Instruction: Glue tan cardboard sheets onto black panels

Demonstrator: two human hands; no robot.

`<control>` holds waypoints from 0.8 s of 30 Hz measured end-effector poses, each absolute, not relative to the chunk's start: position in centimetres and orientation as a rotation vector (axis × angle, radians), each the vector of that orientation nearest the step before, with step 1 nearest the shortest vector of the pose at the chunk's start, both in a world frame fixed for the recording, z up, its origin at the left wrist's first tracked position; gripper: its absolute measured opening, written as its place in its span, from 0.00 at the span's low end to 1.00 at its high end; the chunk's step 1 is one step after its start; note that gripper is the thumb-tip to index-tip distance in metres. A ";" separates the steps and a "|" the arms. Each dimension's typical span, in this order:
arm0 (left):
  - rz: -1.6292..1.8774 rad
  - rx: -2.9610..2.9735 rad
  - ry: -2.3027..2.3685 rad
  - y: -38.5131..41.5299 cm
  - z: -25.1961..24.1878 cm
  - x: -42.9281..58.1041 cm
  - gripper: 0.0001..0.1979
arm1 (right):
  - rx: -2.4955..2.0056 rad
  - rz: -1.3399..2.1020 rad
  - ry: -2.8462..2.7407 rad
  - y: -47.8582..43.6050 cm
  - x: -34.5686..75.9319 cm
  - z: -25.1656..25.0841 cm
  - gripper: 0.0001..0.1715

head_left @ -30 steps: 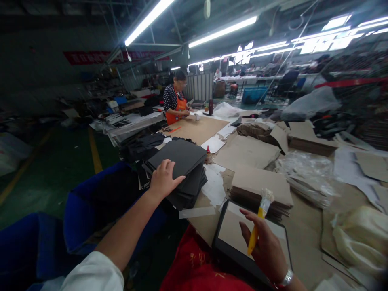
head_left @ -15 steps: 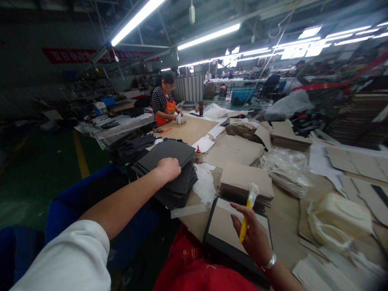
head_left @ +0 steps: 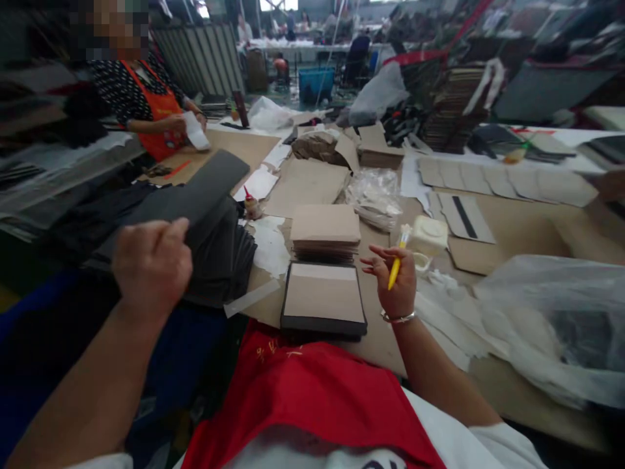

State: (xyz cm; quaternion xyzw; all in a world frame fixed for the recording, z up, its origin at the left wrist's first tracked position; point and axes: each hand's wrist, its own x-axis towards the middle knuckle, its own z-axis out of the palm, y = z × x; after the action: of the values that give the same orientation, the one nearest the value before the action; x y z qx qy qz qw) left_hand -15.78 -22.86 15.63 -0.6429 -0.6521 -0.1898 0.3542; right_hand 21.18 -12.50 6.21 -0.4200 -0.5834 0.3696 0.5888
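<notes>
Left grip (head_left: 153,264) pinches the sheet (head_left: 215,179), ten o'clock! Likely light, bendy, best edge-held; right grip (head_left: 401,296) clasps the brush (head_left: 394,272).

Light is dim, brighter far back; edges blur and stretch.

A gap separates the panel (head_left: 323,301) from the right fingers (head_left: 379,251); a cardboard stack (head_left: 325,224) stands beyond.

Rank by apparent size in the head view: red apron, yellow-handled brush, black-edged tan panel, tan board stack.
Red apron
Black-edged tan panel
Tan board stack
Yellow-handled brush
</notes>
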 end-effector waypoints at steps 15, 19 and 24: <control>-0.484 -2.722 -1.119 -22.2 -6.2 0.6 0.17 | -1.260 0.728 -1.305 -12.8 27.1 1.5 0.16; -0.465 -2.770 -1.027 -22.1 -6.3 0.3 0.16 | -1.249 0.738 -1.330 -12.2 26.4 0.9 0.16; -0.456 -2.859 -1.012 -21.6 -5.5 -0.6 0.20 | -1.226 0.761 -1.479 -10.4 25.9 2.2 0.21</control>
State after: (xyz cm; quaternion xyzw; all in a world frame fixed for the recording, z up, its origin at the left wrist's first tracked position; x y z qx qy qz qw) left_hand -0.56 -21.64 -5.48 -0.9316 -0.3297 -0.1486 0.0375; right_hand 25.93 -10.36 2.17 -0.5097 -0.6149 0.3162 0.5120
